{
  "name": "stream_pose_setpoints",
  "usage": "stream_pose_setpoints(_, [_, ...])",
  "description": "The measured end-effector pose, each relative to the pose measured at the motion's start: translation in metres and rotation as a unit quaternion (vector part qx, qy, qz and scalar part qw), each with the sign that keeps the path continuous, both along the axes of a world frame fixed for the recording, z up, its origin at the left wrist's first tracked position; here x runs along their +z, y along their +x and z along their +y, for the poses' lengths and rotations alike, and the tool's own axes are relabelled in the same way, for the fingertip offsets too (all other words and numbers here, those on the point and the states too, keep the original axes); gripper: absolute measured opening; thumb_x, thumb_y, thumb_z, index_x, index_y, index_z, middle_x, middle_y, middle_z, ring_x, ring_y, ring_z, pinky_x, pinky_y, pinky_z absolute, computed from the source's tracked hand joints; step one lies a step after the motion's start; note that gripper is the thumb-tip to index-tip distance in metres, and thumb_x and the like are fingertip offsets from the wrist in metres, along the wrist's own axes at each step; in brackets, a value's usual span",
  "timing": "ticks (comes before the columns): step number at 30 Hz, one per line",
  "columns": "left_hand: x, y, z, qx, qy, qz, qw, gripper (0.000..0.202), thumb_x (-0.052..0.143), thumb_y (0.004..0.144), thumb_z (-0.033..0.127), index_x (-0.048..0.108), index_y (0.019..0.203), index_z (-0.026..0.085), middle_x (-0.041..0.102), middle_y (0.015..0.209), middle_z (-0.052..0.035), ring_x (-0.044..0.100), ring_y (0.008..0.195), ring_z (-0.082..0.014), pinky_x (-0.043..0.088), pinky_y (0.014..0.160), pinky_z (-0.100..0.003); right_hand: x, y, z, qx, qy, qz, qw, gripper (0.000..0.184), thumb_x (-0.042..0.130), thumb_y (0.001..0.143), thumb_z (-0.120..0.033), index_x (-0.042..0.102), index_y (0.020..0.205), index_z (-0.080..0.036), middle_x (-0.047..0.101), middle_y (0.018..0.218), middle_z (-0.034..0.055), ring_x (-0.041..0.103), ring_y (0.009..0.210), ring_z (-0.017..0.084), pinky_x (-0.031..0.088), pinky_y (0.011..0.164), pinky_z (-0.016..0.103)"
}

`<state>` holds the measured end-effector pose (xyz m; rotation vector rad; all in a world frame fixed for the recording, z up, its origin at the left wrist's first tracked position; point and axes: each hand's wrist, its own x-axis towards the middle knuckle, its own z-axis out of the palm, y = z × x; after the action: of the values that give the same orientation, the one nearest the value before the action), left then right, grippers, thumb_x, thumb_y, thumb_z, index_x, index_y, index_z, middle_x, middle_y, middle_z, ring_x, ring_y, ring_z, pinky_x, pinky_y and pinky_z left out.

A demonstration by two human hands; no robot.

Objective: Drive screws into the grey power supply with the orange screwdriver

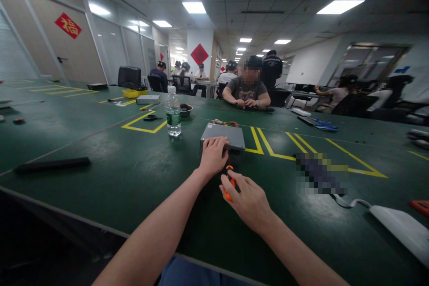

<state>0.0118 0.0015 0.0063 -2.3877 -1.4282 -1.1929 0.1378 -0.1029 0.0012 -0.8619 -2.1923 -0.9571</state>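
A grey metal computer power supply [226,131] sits on the green table in front of me, its coloured cables [225,123] bunched at the far side. My left hand [213,155] lies over its near left corner, fingers on top and thumb down the near face, gripping it. My right hand [250,196] is closed around the orange and black handle of a screwdriver [229,193]. The screwdriver points away from me at the near face of the power supply. Whether its tip touches a screw is too small to tell.
A water bottle [173,114] stands left of the power supply, beside a metal bowl [185,110]. A black bar [52,165] lies at left. On the right are a blurred dark item [318,172] and a white device [400,228]. A person [248,87] sits opposite.
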Motion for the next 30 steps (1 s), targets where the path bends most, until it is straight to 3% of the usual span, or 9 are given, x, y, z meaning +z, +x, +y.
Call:
stream_pose_setpoints(3, [0.000, 0.000, 0.000, 0.000, 0.006, -0.005, 1.000, 0.028, 0.049, 0.078, 0.018, 0.052, 0.105, 0.024, 0.056, 0.117, -0.0022, 0.045, 0.111, -0.0183, 0.028, 0.097, -0.036, 0.005, 0.006, 0.001, -0.027, 0.024, 0.028, 0.999, 0.010, 0.051, 0.082, -0.019, 0.059, 0.089, -0.017, 0.060, 0.083, 0.0074, 0.056, 0.066, 0.013, 0.045, 0.064, 0.025])
stream_pose_setpoints(6, [0.000, 0.000, 0.000, -0.001, 0.006, -0.008, 1.000, 0.027, 0.050, 0.078, 0.019, 0.051, 0.104, 0.024, 0.055, 0.117, -0.0017, 0.045, 0.111, -0.0179, 0.029, 0.097, -0.036, 0.006, 0.010, 0.000, -0.033, 0.015, 0.046, 0.998, 0.008, 0.050, 0.083, -0.019, 0.058, 0.082, -0.018, 0.059, 0.082, 0.0064, 0.055, 0.066, 0.012, 0.045, 0.063, 0.024])
stream_pose_setpoints(14, [-0.002, 0.000, 0.002, -0.001, 0.014, -0.001, 1.000, 0.028, 0.050, 0.077, 0.017, 0.051, 0.104, 0.024, 0.056, 0.117, -0.0013, 0.045, 0.111, -0.0191, 0.028, 0.097, -0.036, 0.000, 0.002, -0.003, 0.003, -0.085, 0.043, 0.995, 0.018, 0.045, 0.083, -0.022, 0.056, 0.096, -0.015, 0.054, 0.099, 0.0139, 0.057, 0.087, 0.019, 0.050, 0.070, 0.029])
stream_pose_setpoints(18, [-0.002, 0.001, 0.002, -0.001, 0.012, -0.002, 1.000, 0.028, 0.049, 0.078, 0.017, 0.051, 0.105, 0.024, 0.056, 0.116, -0.0013, 0.045, 0.110, -0.0188, 0.028, 0.097, -0.037, 0.000, 0.002, -0.003, 0.008, -0.018, 0.007, 1.000, 0.021, 0.044, 0.083, -0.019, 0.056, 0.099, -0.013, 0.058, 0.098, 0.0147, 0.058, 0.083, 0.018, 0.048, 0.072, 0.029])
stream_pose_setpoints(21, [-0.002, 0.001, 0.001, 0.004, 0.004, -0.001, 1.000, 0.028, 0.048, 0.078, 0.017, 0.051, 0.105, 0.024, 0.056, 0.117, -0.0018, 0.045, 0.111, -0.0193, 0.028, 0.097, -0.038, 0.002, 0.005, -0.001, -0.017, 0.029, 0.008, 0.999, 0.014, 0.048, 0.083, -0.019, 0.058, 0.093, -0.016, 0.061, 0.088, 0.0094, 0.057, 0.070, 0.014, 0.045, 0.072, 0.030])
stream_pose_setpoints(25, [-0.001, 0.000, 0.000, 0.000, 0.004, -0.006, 1.000, 0.028, 0.049, 0.078, 0.017, 0.051, 0.105, 0.024, 0.056, 0.117, -0.0018, 0.045, 0.111, -0.0191, 0.028, 0.097, -0.038, 0.009, 0.008, -0.001, -0.062, 0.025, 0.039, 0.997, 0.013, 0.047, 0.085, -0.021, 0.059, 0.081, -0.017, 0.056, 0.065, 0.0016, 0.050, 0.056, 0.011, 0.039, 0.067, 0.029])
stream_pose_setpoints(30, [-0.001, 0.000, 0.000, -0.002, 0.011, -0.009, 1.000, 0.028, 0.049, 0.078, 0.016, 0.050, 0.105, 0.024, 0.056, 0.117, -0.0005, 0.044, 0.112, -0.0182, 0.028, 0.097, -0.036, 0.010, 0.005, -0.004, -0.082, 0.012, 0.044, 0.996, 0.021, 0.046, 0.086, -0.033, 0.058, 0.080, -0.016, 0.055, 0.066, 0.0021, 0.047, 0.057, 0.011, 0.036, 0.066, 0.029])
